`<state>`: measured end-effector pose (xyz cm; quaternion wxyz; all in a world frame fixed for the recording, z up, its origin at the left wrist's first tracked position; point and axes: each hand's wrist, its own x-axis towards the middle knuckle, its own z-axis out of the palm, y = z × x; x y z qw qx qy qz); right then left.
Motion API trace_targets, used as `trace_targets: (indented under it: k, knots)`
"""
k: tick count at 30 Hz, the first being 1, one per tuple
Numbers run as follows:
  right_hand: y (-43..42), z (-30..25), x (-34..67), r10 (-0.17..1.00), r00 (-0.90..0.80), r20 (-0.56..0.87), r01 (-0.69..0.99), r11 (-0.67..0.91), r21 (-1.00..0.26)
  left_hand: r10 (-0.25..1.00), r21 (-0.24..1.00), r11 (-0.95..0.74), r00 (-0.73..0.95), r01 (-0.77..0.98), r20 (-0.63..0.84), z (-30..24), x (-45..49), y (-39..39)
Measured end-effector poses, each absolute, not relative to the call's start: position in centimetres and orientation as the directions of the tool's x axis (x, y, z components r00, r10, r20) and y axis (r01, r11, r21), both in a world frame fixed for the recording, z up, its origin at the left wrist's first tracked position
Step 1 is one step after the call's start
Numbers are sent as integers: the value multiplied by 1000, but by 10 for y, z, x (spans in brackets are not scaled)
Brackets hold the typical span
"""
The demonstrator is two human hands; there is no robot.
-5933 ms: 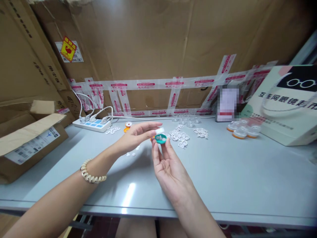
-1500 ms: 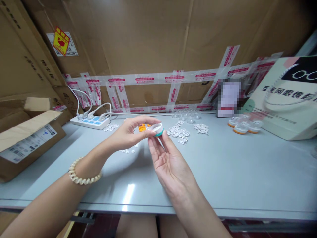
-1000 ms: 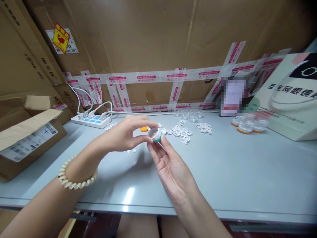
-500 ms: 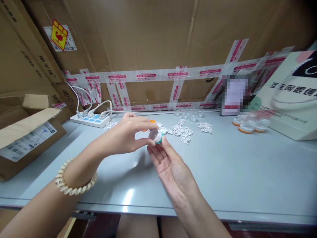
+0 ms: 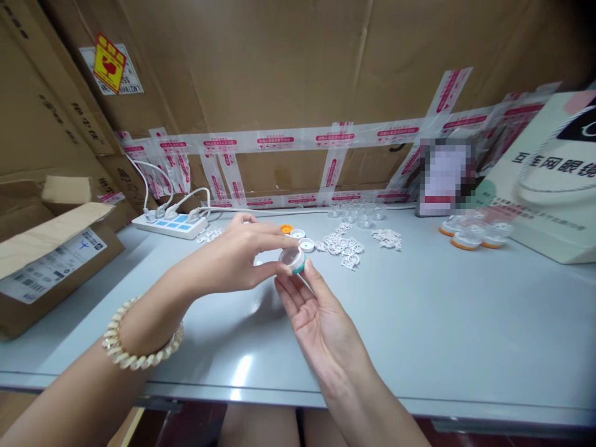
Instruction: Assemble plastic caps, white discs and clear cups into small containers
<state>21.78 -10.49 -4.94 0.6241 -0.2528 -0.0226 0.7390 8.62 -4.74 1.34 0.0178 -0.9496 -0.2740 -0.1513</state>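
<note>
A small round case (image 5: 293, 260) with a clear top and a teal base is held above the grey table (image 5: 419, 323). My left hand (image 5: 237, 257) pinches its clear top between thumb and fingers. My right hand (image 5: 316, 316), palm up, grips the teal base with its fingertips. Just behind the case lie an orange cap (image 5: 286, 229) and two white caps (image 5: 302, 239). Several small white plastic pieces (image 5: 342, 245) are scattered beyond them.
A white power strip (image 5: 170, 225) with plugged cables sits at the back left. An open cardboard box (image 5: 51, 261) lies on the left. Finished orange-based cases (image 5: 470, 234) and a white printed paper bag (image 5: 549, 180) stand at the right. Taped cardboard forms the back wall.
Both hands keep hold of the case, and my left hand has turned on the clear top. The view has drifted slightly left.
</note>
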Motion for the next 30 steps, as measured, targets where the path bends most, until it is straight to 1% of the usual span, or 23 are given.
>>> trace_targets:
  k: [3, 5, 11, 16, 20, 23, 25, 28, 30]
  knots:
    - [-104, -47, 217, 915, -103, -390, -933, -225, -282, 540, 106, -838, 790, 535, 290, 10, 89, -47]
    - [-103, -47, 218, 909, -101, -405, -937, -224, -267, 554, 163, -832, 782, 530, 286, 8, 93, -47]
    - [-103, -53, 219, 957, -64, -284, -907, -174, -383, 600, 216, -800, 743, 560, 296, 6, 100, -52]
    - [-105, -55, 220, 967, -22, -253, -885, -137, -445, 582, 323, -807, 761, 495, 287, 6, 101, -52]
    - [-104, -51, 222, 964, -3, -264, -890, -123, -439, 575, 389, -809, 730, 441, 368, 1, 100, -49]
    - [-104, -46, 226, 954, -40, -299, -892, -169, -419, 603, 491, -778, 688, 393, 404, -1, 101, -47]
    - [-105, -42, 230, 947, -79, -311, -900, -202, -387, 639, 592, -726, 661, 350, 392, -2, 103, -47]
    - [-106, -33, 238, 936, -146, -321, -905, -258, -338, 720, 771, -580, 610, 264, 332, -2, 105, -47]
    - [-106, -25, 243, 929, -176, -325, -895, -288, -339, 757, 845, -491, 583, 212, 293, -1, 106, -47]
